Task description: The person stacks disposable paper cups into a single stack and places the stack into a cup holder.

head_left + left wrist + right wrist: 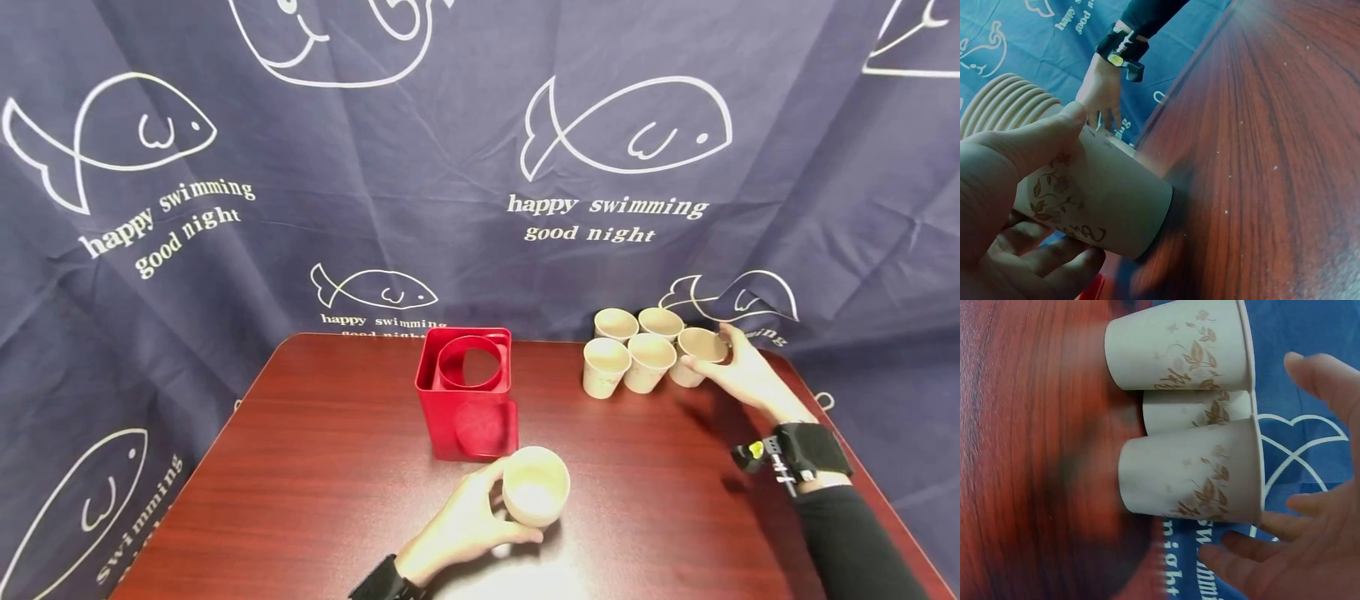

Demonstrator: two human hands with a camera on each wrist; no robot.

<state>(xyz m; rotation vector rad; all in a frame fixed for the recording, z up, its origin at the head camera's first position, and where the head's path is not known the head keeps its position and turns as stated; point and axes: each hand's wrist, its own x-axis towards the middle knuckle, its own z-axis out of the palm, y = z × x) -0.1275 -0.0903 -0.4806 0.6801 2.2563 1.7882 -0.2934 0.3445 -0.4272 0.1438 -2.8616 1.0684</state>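
Nearest the front edge of the table (315,467), a paper cup (535,486) is gripped by the left hand (461,525), thumb and fingers curled round its wall (leaf print showing). Just behind stands a red holder (467,392). Farther right, the cluster of cups (637,354) is reached by the right hand (738,371), fingers spread around the nearest cup (697,354).
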